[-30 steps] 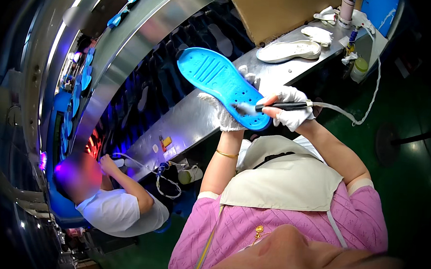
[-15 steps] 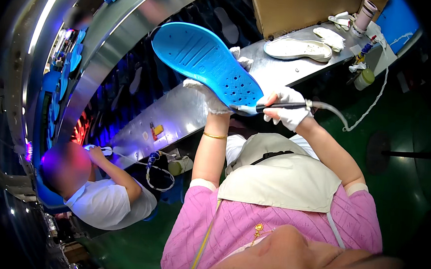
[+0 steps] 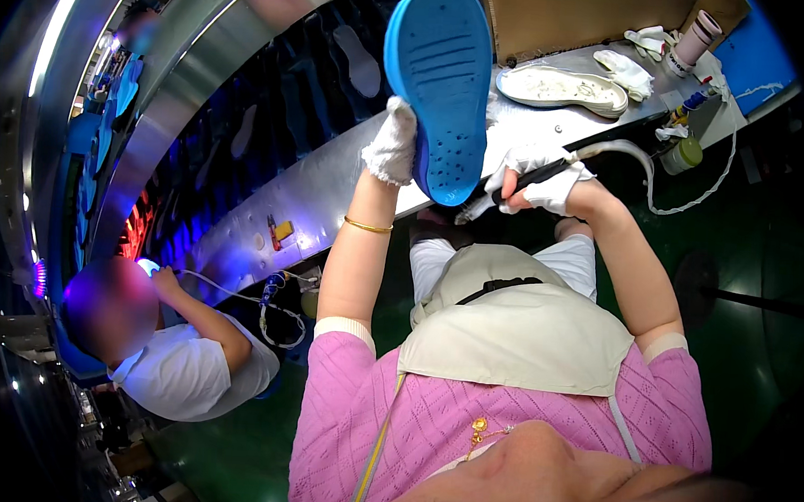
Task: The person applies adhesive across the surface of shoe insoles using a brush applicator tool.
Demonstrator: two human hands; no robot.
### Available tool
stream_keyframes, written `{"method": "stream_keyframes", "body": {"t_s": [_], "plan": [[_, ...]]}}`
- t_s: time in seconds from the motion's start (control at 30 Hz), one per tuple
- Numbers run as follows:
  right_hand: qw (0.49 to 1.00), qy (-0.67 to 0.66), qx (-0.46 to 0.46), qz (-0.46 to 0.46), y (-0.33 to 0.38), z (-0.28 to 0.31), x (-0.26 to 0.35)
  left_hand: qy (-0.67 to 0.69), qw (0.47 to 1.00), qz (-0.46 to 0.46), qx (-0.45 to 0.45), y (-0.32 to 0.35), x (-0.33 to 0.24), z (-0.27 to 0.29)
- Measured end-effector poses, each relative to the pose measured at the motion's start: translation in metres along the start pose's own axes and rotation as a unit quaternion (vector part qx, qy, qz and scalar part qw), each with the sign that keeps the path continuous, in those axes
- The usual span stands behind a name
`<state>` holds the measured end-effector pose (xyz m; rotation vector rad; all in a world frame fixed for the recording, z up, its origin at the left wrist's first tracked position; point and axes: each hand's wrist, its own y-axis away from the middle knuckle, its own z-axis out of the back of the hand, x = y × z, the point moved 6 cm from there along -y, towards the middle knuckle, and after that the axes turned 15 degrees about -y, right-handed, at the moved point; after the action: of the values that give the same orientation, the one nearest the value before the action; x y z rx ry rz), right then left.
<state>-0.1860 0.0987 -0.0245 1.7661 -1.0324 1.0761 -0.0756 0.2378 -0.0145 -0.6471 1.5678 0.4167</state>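
My gloved left hand [image 3: 392, 146] grips a blue shoe sole [image 3: 447, 81] by its side edge. The sole is tilted up over the metal bench, grooved at the far end and dotted with small holes at the near end. In my gloved right hand [image 3: 542, 190] is a black-handled brush [image 3: 541, 171], fed by a pale hose [image 3: 639, 152]. Its bristle tip points down and left, just below the sole's near end, seemingly apart from it. Fingers of my left hand behind the sole are hidden.
The metal bench [image 3: 334, 166] carries a whitish sole [image 3: 561, 85], loose white gloves [image 3: 625, 74] and a pinkish cylinder [image 3: 695, 41]. A cardboard box [image 3: 577, 24] stands behind. Beside the bench is a green-lidded jar [image 3: 686, 153]. A co-worker [image 3: 192, 358] sits at left near a curved metal machine [image 3: 175, 66].
The sole has moved right and away and turned more upright, with my left hand along its side. The brush tip has left the sole's near edge and now points lower.
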Motion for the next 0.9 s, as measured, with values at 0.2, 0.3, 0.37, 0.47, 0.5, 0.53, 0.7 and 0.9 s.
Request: {"method": "stream_keyframes", "body": {"t_s": [0.2, 0.3, 0.37, 0.47, 0.5, 0.53, 0.7, 0.9], "plan": [[0.979, 0.136, -0.026, 0.15, 0.004, -0.003, 0.017, 0.043, 0.992, 0.119, -0.004, -0.014, 0.009, -0.007], [0.987, 0.141, -0.007, 0.072, 0.004, -0.004, 0.008, 0.015, 0.983, 0.181, -0.014, -0.017, 0.016, -0.007], [0.992, 0.125, -0.021, 0.027, 0.005, 0.002, 0.006, -0.05, 0.977, 0.205, -0.039, -0.017, 0.021, -0.005], [0.99, 0.109, -0.034, 0.085, 0.005, 0.007, 0.017, -0.054, 0.971, 0.223, -0.07, -0.016, 0.025, -0.002], [0.983, 0.135, -0.045, 0.118, 0.006, 0.008, 0.021, -0.05, 0.971, 0.221, -0.071, -0.017, 0.025, -0.002], [0.977, 0.171, -0.033, 0.124, 0.007, 0.007, 0.023, -0.065, 0.969, 0.229, -0.07, -0.017, 0.026, -0.001], [0.983, 0.178, -0.027, 0.037, 0.005, 0.015, 0.017, -0.085, 0.962, 0.254, -0.049, -0.017, 0.026, 0.0], [0.989, 0.101, -0.045, 0.098, 0.007, 0.026, 0.031, -0.038, 0.969, 0.234, -0.073, -0.012, 0.021, -0.004]]}}
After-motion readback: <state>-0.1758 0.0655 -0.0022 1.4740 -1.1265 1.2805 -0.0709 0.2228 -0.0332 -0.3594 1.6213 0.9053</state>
